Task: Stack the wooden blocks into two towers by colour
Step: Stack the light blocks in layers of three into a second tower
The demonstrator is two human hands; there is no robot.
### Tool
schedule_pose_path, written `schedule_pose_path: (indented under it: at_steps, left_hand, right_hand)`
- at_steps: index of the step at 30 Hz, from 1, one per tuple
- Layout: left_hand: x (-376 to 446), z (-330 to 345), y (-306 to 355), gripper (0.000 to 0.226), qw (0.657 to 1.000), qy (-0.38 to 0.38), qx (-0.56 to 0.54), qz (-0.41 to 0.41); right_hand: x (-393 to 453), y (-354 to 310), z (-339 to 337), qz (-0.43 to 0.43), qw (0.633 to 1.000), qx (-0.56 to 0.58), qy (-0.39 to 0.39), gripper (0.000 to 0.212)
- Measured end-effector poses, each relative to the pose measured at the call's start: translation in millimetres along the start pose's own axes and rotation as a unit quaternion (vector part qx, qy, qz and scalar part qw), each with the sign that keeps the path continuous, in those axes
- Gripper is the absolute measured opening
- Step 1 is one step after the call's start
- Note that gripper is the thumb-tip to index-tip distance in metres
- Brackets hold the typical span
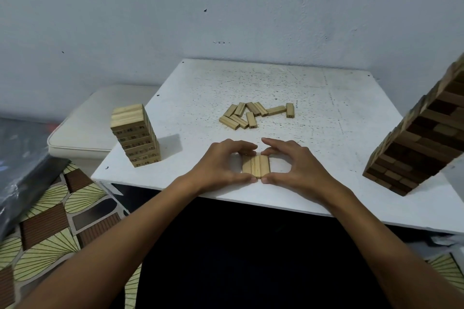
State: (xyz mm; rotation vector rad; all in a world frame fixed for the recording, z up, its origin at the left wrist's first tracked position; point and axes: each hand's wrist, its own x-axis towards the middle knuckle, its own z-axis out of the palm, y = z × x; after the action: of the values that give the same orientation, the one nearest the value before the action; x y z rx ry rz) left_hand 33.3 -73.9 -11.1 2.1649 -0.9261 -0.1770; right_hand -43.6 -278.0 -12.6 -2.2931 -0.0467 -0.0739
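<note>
From the head camera, both hands frame a row of three light blocks [256, 166] lying side by side near the front edge of the white table [326, 113]. The left hand [221, 164] curls its fingers over the far ends of the blocks and sets its thumb at their near ends; the right hand [293, 164] mirrors it, so the two thumbs nearly meet in front and the fingertips nearly meet behind, pinching the row together. Beyond the fingertips, further back on the table, lies a loose scatter of light blocks [253, 114]. Well to the left of the left hand stands the light tower [136, 135], numbers printed on its block ends. Well to the right of the right hand rises the taller dark tower [421, 138], running out of the picture.
</note>
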Motion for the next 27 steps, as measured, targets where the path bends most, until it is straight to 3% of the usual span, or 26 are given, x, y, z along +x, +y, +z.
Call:
schedule_pose_path:
  at_steps: [7,15,27]
  left_hand:
    - [-3.3,-1.1,-1.2,0.081,0.999,-0.005,0.037,-0.011]
    - [-3.7,-0.3,0.2,0.078,0.998,-0.003,0.051,-0.021]
    - [-1.8,0.2,-0.4,0.079,0.999,0.003,0.025,-0.028]
  right_hand:
    - [-0.8,-1.9,-1.6,0.007,1.000,-0.005,-0.006,0.094]
    - [0.4,-4.7,-0.7,0.010,1.000,-0.009,-0.020,0.098]
    - [2.0,-6.1,5.0,-0.003,1.000,0.019,-0.007,0.088]
